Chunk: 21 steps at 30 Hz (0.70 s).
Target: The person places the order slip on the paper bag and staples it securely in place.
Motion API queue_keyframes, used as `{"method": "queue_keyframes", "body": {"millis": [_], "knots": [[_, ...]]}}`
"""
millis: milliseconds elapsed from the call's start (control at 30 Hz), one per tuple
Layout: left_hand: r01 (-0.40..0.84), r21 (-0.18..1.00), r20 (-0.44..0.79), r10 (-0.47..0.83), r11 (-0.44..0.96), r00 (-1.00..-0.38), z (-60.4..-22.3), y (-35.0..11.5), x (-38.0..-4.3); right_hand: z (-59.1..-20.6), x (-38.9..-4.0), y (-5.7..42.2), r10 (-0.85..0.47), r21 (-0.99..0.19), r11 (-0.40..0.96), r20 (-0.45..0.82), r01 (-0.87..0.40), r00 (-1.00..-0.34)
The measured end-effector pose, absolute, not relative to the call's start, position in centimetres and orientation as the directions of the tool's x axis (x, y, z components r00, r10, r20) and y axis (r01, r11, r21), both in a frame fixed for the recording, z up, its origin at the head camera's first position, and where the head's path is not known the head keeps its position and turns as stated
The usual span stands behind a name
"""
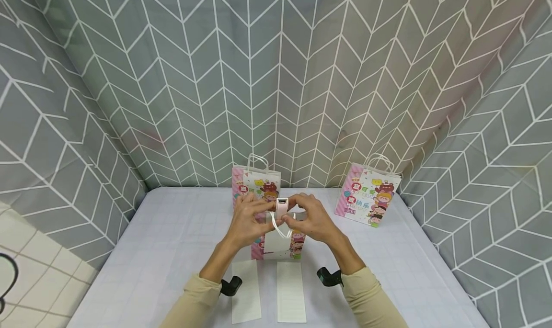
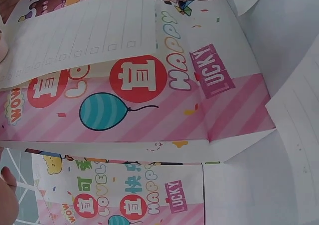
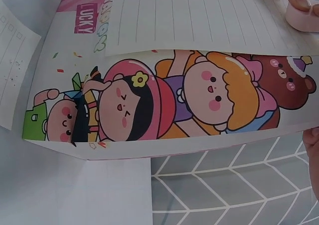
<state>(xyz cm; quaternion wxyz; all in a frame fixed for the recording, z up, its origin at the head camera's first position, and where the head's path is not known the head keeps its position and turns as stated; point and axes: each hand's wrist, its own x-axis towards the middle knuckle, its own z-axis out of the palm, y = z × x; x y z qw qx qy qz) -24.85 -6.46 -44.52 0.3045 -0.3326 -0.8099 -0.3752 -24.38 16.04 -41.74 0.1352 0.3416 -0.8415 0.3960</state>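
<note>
So both the left hand and the right hand have their fingers curled in around one little gadget, thumbs on the near side and forefingers on the far side, pinching what looks like a pale pink mini stapler. Can't tell how hard either one is squeezing, and part of the left grip is hidden. The stapler sits at the top edge of a cartoon paper gift bag, right between the hands, with the bag's white cord handle flopped over toward the wearer. Over the bag's front lies a lined checklist sheet, and the stapler is up against the sheet's top end, so my read is that the step in hand is fastening sheet to bag. Can't see whether a staple is in. If not, I'd say the next move calls for keeping sheet and bag edge lined up, cord out of the bite, then a firm squeeze with both thumbs. Further out, two more loose slips, a left slip and a right slip, lie on the white-covered table near the wearer. Past the hands there's a rear-left bag, partly blocked, and a rear-right bag with no slip on its visible face.
</note>
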Motion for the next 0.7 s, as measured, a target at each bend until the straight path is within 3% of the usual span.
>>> {"method": "queue_keyframes", "body": {"millis": [700], "knots": [[0.711, 0.506, 0.670, 0.296, 0.489, -0.681, -44.90, -6.75, -24.34, -42.25, -24.37, 15.98, -0.450, -0.634, 0.412, 0.483, -0.654, -0.751]]}}
